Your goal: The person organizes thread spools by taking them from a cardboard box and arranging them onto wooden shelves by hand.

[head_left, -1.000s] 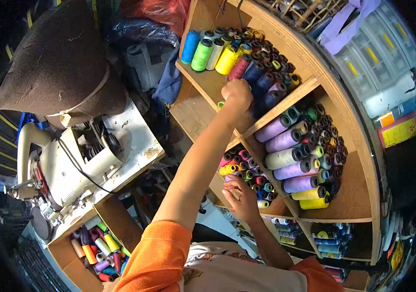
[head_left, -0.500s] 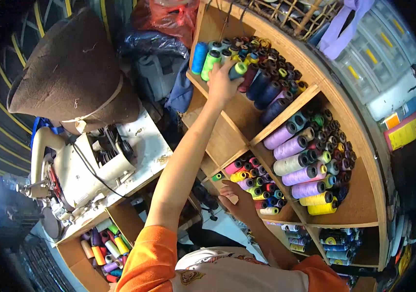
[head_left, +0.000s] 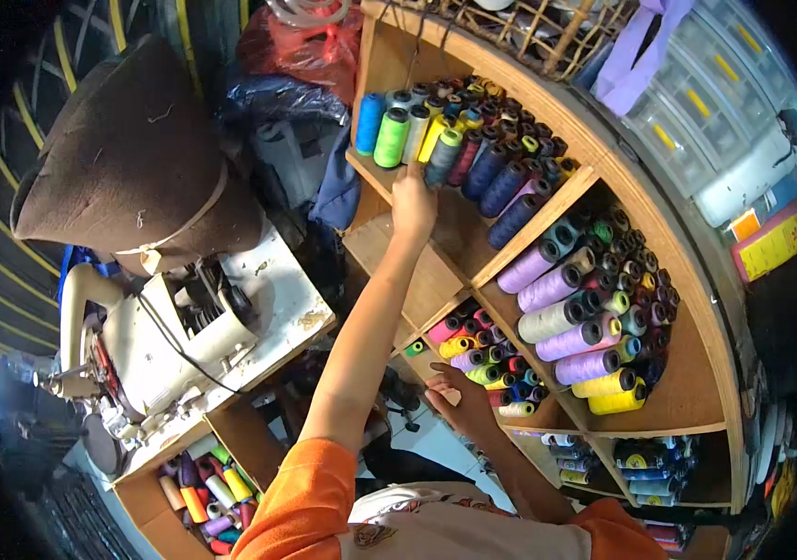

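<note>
My left hand point(head_left: 414, 203) reaches up to the top compartment, at the lower end of a grey-green thread spool point(head_left: 442, 157). Its fingertips are hidden at the foot of the spools, so whether they grip is unclear. Beside it stand a bright green spool point(head_left: 392, 138), a grey spool point(head_left: 414, 133) and a yellow spool point(head_left: 432, 138). A blue spool point(head_left: 370, 123) is at the row's left end. My right hand point(head_left: 462, 401) hovers lower down near the small coloured spools point(head_left: 485, 375), its fingers apart and nothing visible in them.
The wooden shelf point(head_left: 594, 168) curves along the right, with lilac, grey and yellow spools point(head_left: 565, 336) in its middle compartment. At left are a white sewing machine point(head_left: 188, 336), a brown fabric piece point(head_left: 128, 159) and a box point(head_left: 151, 523) of loose spools. Plastic drawers point(head_left: 706, 84) stand upper right.
My left hand has drawn down from the tops of the green and grey-green spools to their lower ends, uncovering the grey and yellow ones between. My right hand has barely moved.
</note>
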Available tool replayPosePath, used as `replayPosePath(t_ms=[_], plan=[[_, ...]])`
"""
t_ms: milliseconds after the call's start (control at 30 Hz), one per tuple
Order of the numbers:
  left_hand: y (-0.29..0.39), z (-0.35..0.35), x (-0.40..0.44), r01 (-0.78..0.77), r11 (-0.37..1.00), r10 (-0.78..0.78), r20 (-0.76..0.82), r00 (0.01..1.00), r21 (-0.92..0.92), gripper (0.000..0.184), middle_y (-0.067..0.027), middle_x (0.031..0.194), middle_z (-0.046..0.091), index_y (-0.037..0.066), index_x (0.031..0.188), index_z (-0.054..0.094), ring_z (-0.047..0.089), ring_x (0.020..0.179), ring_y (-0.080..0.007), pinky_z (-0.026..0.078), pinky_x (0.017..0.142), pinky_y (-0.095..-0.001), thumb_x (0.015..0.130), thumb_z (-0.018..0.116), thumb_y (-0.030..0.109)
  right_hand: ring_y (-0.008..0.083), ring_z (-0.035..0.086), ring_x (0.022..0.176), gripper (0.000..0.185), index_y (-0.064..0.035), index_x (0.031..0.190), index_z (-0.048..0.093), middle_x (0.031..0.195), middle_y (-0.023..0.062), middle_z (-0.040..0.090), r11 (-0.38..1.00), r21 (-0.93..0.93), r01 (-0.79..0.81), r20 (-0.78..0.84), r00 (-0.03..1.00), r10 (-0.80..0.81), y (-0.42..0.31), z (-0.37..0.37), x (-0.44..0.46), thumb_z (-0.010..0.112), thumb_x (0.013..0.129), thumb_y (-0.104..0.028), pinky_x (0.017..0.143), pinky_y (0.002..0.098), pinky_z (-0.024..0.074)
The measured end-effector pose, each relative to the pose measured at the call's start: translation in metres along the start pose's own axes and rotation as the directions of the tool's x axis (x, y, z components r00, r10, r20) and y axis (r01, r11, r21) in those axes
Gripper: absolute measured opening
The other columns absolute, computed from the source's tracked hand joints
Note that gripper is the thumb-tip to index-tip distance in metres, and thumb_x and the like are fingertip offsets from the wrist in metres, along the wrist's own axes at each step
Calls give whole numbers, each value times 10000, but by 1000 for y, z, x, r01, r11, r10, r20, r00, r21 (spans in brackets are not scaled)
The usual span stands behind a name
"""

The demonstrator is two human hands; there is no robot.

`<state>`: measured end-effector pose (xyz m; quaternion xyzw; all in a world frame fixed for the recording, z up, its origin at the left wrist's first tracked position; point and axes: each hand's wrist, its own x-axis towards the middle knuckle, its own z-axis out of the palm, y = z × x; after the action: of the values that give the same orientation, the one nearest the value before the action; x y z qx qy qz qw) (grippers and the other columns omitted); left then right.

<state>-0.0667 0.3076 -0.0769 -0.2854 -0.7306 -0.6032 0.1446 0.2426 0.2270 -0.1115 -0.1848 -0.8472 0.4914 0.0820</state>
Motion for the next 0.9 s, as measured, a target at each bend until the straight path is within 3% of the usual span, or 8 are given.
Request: replayPosePath(t_ms=[233, 300, 367, 467, 533, 700, 767, 900], plan=[[14, -79, -69, -12, 995, 18, 63, 998, -104, 170, -167, 733, 651, 3, 901, 655, 646, 643, -256, 512, 616, -350, 768, 699, 99, 228, 660, 938, 336, -13, 1152, 579, 1020, 142, 671, 999, 50, -7, 9, 1000, 6, 10, 26, 7, 650, 838, -107, 812, 321, 508], [36, -149, -109, 370, 925, -329, 297, 896, -92, 204, -123, 617, 640, 6, 850, 676, 619, 513, -189, 499, 533, -321, 829, 693, 208, 217, 648, 939, 265, -2, 1094, 612, 994, 151, 674, 999, 45, 12, 59, 998, -15, 8, 44, 9, 625, 845, -95, 831, 327, 490], [21, -208, -166, 248, 969, -248, 60, 967, 2, 254, -91, 545, 598, -1, 787, 671, 509, 438, -124, 415, 457, -296, 862, 663, 241, 208, 643, 930, 225, 10, 1047, 636, 1009, 136, 677, 1000, -9, 13, 146, 989, -11, 3, 67, 7, 615, 848, -93, 841, 325, 483], [1, -318, -247, 525, 849, -515, -127, 848, 61, 231, -80, 515, 517, -18, 763, 649, 431, 499, -58, 370, 459, -265, 883, 607, 176, 147, 623, 827, 252, 18, 1099, 608, 903, 80, 671, 990, 135, -46, 335, 942, -2, -5, 115, 11, 606, 870, -86, 771, 272, 488], [-1, -391, -288, 487, 862, -398, -408, 822, 140, 217, -69, 599, 557, -29, 788, 645, 492, 587, -39, 404, 520, -236, 895, 588, 151, 104, 602, 780, 257, 22, 1136, 573, 847, 55, 650, 962, 232, -142, 503, 864, 7, -36, 149, 13, 587, 895, -65, 722, 247, 482], [-61, -546, -420, 810, 436, -666, -465, 583, 391, 241, -157, 821, 686, -15, 921, 648, 675, 763, -251, 515, 705, -351, 854, 611, 213, 113, 624, 827, 273, 13, 1134, 586, 887, 58, 653, 905, 328, -272, 761, 643, -83, -113, 274, -6, 616, 880, -84, 764, 262, 509], [-106, -587, -478, 776, 151, -783, -406, 472, 612, 353, -224, 877, 670, -35, 974, 625, 654, 845, -360, 508, 769, -433, 806, 646, 275, 113, 634, 819, 252, 17, 1069, 617, 876, 76, 662, 955, 270, -120, 789, 596, -148, -115, 345, -20, 649, 846, -96, 738, 256, 517], [-169, -604, -538, 829, 50, -831, -437, 343, 556, 525, -317, 1040, 590, -74, 1092, 554, 588, 978, -434, 476, 864, -458, 745, 674, 301, 254, 671, 807, 373, 30, 1016, 640, 876, 188, 678, 973, -130, 190, 752, 659, -28, -70, 498, -53, 667, 770, -249, 736, 337, 525]])
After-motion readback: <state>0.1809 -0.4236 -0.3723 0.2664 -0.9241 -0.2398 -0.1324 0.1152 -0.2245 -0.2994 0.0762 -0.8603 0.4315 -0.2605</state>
